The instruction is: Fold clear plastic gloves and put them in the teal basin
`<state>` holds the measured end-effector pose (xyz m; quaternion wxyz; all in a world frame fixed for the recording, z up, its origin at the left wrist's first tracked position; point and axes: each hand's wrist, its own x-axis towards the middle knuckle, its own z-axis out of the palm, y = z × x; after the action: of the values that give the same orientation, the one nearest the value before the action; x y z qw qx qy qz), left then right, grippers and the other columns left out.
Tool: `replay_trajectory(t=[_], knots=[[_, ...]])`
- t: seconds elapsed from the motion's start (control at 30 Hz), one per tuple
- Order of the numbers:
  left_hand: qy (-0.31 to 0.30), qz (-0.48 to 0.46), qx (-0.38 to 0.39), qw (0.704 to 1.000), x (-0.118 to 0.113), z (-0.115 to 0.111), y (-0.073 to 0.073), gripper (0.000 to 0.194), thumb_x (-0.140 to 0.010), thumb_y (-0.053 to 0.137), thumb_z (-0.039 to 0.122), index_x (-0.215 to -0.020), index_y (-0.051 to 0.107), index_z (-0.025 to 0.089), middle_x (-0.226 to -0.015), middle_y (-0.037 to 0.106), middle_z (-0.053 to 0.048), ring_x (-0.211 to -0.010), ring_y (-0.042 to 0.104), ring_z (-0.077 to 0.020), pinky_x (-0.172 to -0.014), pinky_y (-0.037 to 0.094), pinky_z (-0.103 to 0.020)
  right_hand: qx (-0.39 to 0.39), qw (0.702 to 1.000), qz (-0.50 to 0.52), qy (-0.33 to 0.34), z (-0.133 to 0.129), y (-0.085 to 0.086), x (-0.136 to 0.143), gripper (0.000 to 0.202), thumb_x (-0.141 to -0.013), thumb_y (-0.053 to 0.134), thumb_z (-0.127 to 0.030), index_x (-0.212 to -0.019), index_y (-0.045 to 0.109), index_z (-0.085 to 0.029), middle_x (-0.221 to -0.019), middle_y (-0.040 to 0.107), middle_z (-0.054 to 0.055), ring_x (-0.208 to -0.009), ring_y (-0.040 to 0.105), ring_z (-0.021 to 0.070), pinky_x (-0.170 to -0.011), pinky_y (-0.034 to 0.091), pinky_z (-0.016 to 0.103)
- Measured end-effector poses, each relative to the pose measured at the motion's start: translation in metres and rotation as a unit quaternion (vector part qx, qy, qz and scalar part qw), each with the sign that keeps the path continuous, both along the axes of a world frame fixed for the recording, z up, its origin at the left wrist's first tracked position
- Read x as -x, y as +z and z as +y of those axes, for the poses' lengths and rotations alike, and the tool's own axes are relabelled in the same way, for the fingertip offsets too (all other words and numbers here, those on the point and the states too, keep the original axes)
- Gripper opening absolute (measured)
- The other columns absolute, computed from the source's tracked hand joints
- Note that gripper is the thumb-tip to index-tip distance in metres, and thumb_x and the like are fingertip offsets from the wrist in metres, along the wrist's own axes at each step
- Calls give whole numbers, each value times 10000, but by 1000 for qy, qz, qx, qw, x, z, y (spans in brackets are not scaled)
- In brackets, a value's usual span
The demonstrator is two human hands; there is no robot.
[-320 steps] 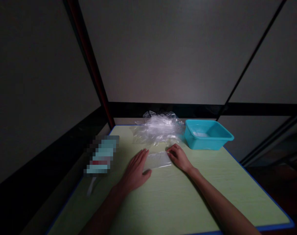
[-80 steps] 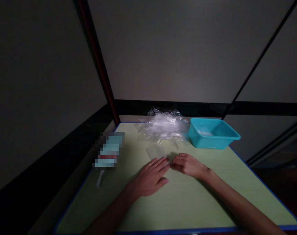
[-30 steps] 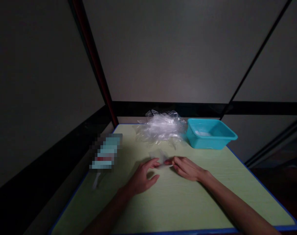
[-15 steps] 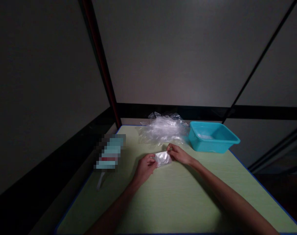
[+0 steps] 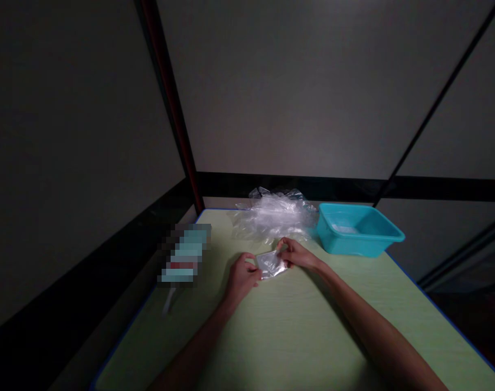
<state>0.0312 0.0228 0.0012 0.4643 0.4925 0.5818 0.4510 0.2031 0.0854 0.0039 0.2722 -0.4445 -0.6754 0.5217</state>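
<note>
A small, shiny, folded clear plastic bag (image 5: 270, 264) is between my two hands, just over or on the pale green table (image 5: 288, 331). My left hand (image 5: 243, 277) pinches its left edge with curled fingers. At the bag's right side, my right hand (image 5: 294, 253) has its fingers closed on the upper right corner. Whether anything lies inside the bag I cannot tell. Behind my hands spreads a loose heap of clear plastic bags (image 5: 275, 214).
A turquoise plastic basin (image 5: 359, 244) stands at the back right with something whitish in it. On the left lies a pixelated object (image 5: 186, 255) with a pale strip (image 5: 169, 300) sticking out below it. Dark-banded wall panels (image 5: 288, 108) rise behind the table.
The folded plastic bag's surface has shifted and catches the light differently. My fingers have moved slightly on its edges. The view has shifted a little.
</note>
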Motion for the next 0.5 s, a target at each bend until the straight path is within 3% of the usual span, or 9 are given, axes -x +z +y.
replay_trajectory(t=[0.3,0.5], knots=[[-3,0,35,999,1,3,4,316,-550,534,21,-807,424,167,-504,539,84,-428,570,-104,-310,371,-130,-36,999,19,-1,-1,-8,2,211,-643,464,-161,-798,327,-203,-411,442,-124,-303,366,56,-290,247,140],[-7,-4,60,998,3,5,6,316,-564,553,37,-803,405,180,-493,543,92,-424,583,-110,-335,380,-134,-88,995,-12,-36,-2,-6,4,180,-664,478,-181,-776,339,-206,-443,472,-98,-338,432,81,-321,311,167]])
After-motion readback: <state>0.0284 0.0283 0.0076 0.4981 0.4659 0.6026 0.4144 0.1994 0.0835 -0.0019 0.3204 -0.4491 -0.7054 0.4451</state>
